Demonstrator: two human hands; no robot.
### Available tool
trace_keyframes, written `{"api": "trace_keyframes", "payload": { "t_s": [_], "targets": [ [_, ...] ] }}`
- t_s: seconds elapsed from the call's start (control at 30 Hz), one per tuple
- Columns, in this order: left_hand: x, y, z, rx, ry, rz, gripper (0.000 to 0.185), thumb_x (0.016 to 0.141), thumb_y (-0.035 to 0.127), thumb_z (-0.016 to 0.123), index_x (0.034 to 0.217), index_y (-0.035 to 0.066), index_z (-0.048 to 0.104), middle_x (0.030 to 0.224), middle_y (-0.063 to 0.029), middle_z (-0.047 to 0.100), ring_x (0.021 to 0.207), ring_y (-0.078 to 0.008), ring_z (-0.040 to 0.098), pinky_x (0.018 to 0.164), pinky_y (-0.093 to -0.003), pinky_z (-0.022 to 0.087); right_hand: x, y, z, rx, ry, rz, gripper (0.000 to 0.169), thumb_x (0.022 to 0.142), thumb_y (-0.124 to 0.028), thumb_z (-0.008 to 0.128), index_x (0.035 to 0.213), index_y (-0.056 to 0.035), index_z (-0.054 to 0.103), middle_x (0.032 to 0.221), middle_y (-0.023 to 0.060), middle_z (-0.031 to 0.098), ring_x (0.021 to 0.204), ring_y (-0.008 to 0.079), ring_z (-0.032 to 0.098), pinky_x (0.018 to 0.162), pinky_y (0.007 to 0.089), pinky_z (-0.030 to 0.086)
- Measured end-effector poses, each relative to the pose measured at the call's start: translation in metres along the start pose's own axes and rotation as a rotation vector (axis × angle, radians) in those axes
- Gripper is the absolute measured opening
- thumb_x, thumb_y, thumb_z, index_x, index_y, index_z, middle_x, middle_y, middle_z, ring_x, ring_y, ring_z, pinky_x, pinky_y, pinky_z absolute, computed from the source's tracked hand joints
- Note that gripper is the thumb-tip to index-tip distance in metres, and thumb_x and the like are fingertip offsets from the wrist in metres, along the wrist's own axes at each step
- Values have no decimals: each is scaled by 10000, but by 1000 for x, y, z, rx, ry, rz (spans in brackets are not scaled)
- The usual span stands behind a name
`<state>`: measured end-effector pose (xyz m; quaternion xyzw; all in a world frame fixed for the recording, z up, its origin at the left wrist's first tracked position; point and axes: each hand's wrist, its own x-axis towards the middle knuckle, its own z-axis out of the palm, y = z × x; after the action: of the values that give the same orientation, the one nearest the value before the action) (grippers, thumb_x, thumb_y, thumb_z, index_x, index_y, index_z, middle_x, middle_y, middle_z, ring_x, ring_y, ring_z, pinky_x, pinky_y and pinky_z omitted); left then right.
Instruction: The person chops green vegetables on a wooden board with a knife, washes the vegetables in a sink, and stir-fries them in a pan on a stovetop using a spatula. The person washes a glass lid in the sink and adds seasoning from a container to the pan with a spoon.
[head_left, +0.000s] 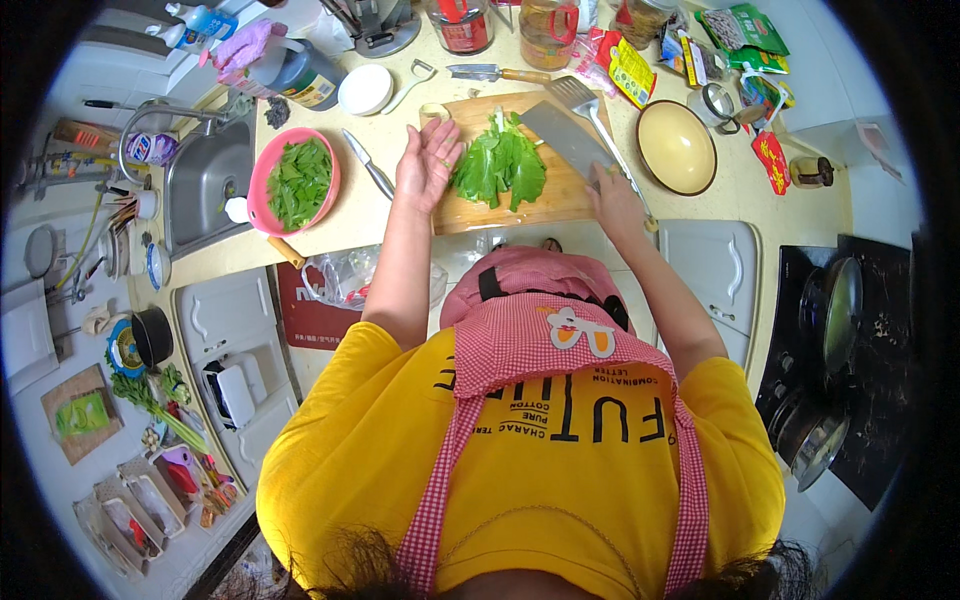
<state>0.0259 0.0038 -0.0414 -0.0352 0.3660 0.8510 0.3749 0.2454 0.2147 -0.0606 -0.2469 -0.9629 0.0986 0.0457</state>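
Observation:
A pile of leafy greens lies on the wooden cutting board, stems pointing away from me. My left hand is turned palm up at the board's left side, fingers apart and holding nothing, with small green bits stuck to it. In my right hand is the handle of a cleaver, its broad blade slanting over the board's right part. A slotted metal turner lies across the board's right edge, its handle running past my right hand. Left of the board, a pink bowl contains cut green leaves.
A paring knife lies between bowl and board. Behind the board are a peeler, a white bowl and a sheathed knife. A yellow bowl stands right. The sink is far left, the stove far right.

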Motion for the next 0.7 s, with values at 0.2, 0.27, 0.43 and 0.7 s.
{"api": "trace_keyframes", "payload": {
  "t_s": [0.2, 0.27, 0.43, 0.7],
  "targets": [
    [-21, 10, 32, -423, -296, -86, 750, 817, 606, 198, 1264, 16, 317, 1351, -191, 249, 1255, -346, 218, 1016, -538, 134, 6, -7, 6, -75, 118, -78, 375, 732, -224, 602, 1077, -99, 522, 956, 113, 503, 916, 277, 484, 769, 376, 406],
    [-24, 7, 37, -432, -338, -101, 785, 794, 639, 198, 1284, 33, 292, 1364, -174, 231, 1266, -344, 189, 1016, -539, 124, 15, -29, -11, 13, 228, -148, 313, 729, -189, 611, 1020, -88, 556, 973, 94, 500, 915, 271, 478, 792, 366, 389],
    [-22, -6, 44, -432, -386, -136, 817, 771, 674, 209, 1313, 64, 236, 1350, -173, 256, 1246, -335, 231, 998, -509, 186, 47, -104, -40, 660, 233, -449, 214, 691, -126, 646, 884, -49, 594, 904, 105, 518, 879, 276, 485, 775, 360, 392],
    [-32, -2, 52, -407, -407, -154, 826, 768, 681, 179, 1320, 68, 226, 1364, -170, 233, 1234, -348, 257, 977, -518, 228, 56, -120, -33, 857, 139, -261, 144, 685, -91, 654, 807, -36, 600, 758, 98, 537, 713, 224, 531, 591, 317, 432]
  ]
}}
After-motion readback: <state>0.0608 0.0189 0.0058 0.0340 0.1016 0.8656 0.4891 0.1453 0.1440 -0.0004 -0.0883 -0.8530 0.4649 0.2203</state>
